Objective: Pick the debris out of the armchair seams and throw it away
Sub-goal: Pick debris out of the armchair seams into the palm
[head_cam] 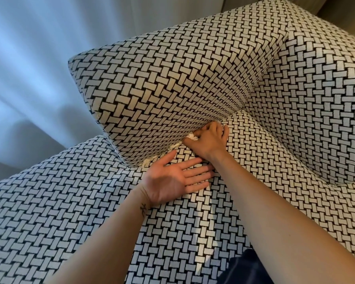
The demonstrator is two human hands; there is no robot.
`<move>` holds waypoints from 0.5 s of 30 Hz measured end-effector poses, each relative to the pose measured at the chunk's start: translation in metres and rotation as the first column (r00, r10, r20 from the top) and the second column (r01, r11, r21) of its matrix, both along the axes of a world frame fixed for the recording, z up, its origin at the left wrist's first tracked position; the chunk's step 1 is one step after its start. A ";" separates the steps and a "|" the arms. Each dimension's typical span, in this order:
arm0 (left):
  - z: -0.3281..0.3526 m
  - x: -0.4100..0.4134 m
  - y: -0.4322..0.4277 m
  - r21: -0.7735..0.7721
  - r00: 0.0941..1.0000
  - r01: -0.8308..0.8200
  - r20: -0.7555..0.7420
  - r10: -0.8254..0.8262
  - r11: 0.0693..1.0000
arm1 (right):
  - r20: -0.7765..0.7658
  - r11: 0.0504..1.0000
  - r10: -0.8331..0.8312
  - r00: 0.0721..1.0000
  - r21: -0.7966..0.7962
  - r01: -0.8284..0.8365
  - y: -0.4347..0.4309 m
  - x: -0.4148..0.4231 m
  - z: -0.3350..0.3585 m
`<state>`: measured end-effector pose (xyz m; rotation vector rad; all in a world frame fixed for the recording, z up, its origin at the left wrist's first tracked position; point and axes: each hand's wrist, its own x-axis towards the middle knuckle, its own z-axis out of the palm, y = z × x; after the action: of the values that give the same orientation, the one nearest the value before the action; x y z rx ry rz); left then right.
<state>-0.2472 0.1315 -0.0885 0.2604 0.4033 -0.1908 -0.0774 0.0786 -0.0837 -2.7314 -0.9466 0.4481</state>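
The armchair (193,222) is covered in black-and-white woven-pattern fabric. At the seam where the left armrest (162,89) meets the seat, my right hand (208,140) is closed on a white crumpled bit of debris (192,136). More pale scraps of debris (175,144) show lower along the same seam, and another scrap (147,161) sits near the armrest's front corner. My left hand (172,181) lies palm up and open on the seat just below the seam, with nothing in it.
The chair's backrest (316,99) rises at the right. A pale curtain (29,68) hangs to the left of the chair. A dark blue piece of clothing (246,269) shows at the bottom edge.
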 end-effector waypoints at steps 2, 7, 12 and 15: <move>0.000 0.000 0.000 0.003 1.000 -0.004 -0.006 0.004 1.000 | 0.010 0.998 0.004 1.000 -0.063 -0.003 0.004 -0.002 0.000; 0.004 0.000 -0.001 -0.018 0.999 -0.007 -0.037 0.006 1.000 | 0.029 0.997 -0.020 0.999 0.070 0.018 0.000 -0.002 -0.004; 0.005 -0.001 0.000 -0.049 0.999 -0.006 -0.042 0.004 0.999 | 0.024 0.962 -0.005 1.000 0.273 -0.002 -0.010 0.000 -0.006; 0.005 -0.001 0.000 -0.061 0.999 -0.004 -0.043 0.002 0.998 | 0.017 0.940 0.014 1.000 0.340 -0.019 -0.014 0.001 -0.007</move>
<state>-0.2481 0.1311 -0.0831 0.1962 0.4402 -0.2056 -0.0762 0.0650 -0.0906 -2.4176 -0.9512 0.2399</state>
